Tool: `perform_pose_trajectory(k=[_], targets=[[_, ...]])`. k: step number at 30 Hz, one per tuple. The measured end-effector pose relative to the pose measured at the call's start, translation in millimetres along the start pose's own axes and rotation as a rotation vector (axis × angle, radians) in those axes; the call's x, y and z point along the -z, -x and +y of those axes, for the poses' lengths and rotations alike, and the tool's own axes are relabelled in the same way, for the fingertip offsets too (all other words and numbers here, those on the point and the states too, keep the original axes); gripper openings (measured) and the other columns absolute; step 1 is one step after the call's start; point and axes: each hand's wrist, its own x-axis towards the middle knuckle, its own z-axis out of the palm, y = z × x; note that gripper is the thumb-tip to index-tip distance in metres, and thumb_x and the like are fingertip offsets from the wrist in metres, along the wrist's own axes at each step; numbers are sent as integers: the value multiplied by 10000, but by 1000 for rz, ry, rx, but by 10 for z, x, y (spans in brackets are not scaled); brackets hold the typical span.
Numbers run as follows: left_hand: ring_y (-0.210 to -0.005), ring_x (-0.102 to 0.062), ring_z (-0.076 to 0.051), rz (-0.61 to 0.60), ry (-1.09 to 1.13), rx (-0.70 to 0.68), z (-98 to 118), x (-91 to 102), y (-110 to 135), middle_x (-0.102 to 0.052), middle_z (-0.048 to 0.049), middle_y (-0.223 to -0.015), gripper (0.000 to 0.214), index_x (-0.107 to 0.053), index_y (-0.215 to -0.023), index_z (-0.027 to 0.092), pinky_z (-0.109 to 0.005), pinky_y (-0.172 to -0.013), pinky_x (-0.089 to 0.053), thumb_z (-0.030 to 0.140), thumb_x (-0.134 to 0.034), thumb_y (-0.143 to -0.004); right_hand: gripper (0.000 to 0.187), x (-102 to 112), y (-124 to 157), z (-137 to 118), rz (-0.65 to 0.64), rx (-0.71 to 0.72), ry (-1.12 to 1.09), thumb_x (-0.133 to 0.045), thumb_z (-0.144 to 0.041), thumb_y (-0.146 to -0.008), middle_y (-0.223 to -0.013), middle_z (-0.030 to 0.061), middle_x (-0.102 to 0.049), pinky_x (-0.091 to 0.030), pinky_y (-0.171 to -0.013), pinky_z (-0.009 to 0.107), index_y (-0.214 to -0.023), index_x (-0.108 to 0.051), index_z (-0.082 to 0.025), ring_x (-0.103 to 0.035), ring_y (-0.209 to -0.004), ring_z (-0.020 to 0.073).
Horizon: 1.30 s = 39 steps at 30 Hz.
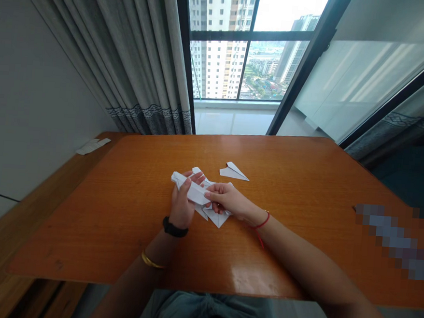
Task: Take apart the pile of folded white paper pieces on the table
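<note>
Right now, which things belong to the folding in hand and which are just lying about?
In hand:
- folded paper, gripped by left hand and right hand
- paper sheets beneath the hands

Lying about:
- small paper plane on the table, apart from the hands
- paper slips on the ledge at far left
- curtain

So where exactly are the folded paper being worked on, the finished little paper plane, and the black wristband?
folded paper (195, 192), head view, on the white strip between the hands.
paper plane (233, 171), head view, on its upper wing, lying on the table.
black wristband (174, 228), head view, on the band around the left wrist.
</note>
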Motion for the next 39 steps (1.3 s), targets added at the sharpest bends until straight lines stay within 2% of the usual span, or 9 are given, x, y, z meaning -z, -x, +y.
perform_pose_trajectory(k=[3, 7, 11, 13, 20, 27, 30, 36, 39], targets=[[-814, -651, -152, -116, -187, 10, 58, 102, -50, -678, -62, -1007, 443, -532, -1135, 192, -256, -713, -503, 380, -690, -766, 264, 223, 39, -94, 35, 47, 218, -618, -403, -805, -542, -34, -540, -313, -379, 172, -739, -544, -159, -416, -404, 50], [-484, -565, -73, -313, -217, 243, 114, 146, -61, -669, -28, -876, 458, -512, -1172, 203, -188, -449, -427, 395, -668, -787, 199, 445, 119, -191, 47, 59, 415, -608, -350, -806, -585, -26, -568, -346, -415, 189, -769, -532, -170, -453, -451, 71], [-561, -629, -91, -427, -129, 327, 144, 122, -30, -645, -80, -1100, 595, -434, -1276, 267, -219, -514, -510, 407, -700, -762, 170, 516, 200, -278, 20, 88, 493, -579, -324, -814, -596, -31, -557, -330, -438, 193, -786, -531, -164, -439, -475, 70], [-653, -678, -139, -451, -185, 321, 162, 128, -31, -654, -80, -1068, 657, -460, -1252, 249, -237, -570, -546, 347, -779, -686, 176, 557, 240, -328, -3, 87, 501, -566, -330, -820, -593, -33, -554, -311, -439, 195, -798, -538, -157, -421, -473, 66], [-642, -714, -211, -268, -475, 337, 45, 116, -70, -698, -78, -800, 490, -539, -1050, 139, -236, -529, -558, 361, -770, -679, 167, 671, 276, -333, 35, 79, 583, -603, -315, -793, -628, -19, -586, -353, -485, 204, -821, -584, -151, -489, -530, 84], [-611, -705, -178, -175, -521, 139, -141, 77, -14, -693, -41, -772, 484, -526, -1085, 149, -218, -536, -546, 373, -734, -711, 276, 711, 85, -17, 239, 62, 215, -684, -376, -740, -507, -39, -536, -336, -413, 181, -834, -554, -152, -443, -425, 66], [-658, -710, -181, -155, -528, 99, -142, 72, -3, -695, -70, -896, 608, -435, -1242, 171, -220, -525, -537, 389, -704, -743, 289, 1174, 25, -70, 318, 75, 209, -731, -364, -709, -524, -30, -539, -343, -414, 159, -815, -580, -142, -457, -444, 56], [-597, -682, -160, -93, -561, 15, -88, 87, -9, -674, -55, -855, 588, -403, -1241, 159, -210, -466, -494, 408, -662, -775, 273, 2777, 78, -292, 579, -96, 339, -795, -303, -666, -553, -1, -539, -368, -419, 165, -768, -620, -120, -459, -466, 62], [-576, -667, -146, -102, -574, 4, -90, 89, -4, -659, -33, -816, 532, -415, -1212, 163, -198, -451, -471, 393, -644, -790, 175, 3316, 96, -292, 653, -265, 494, -761, -225, -705, -564, 12, -548, -392, -455, 195, -780, -652, -110, -464, -482, 75]])
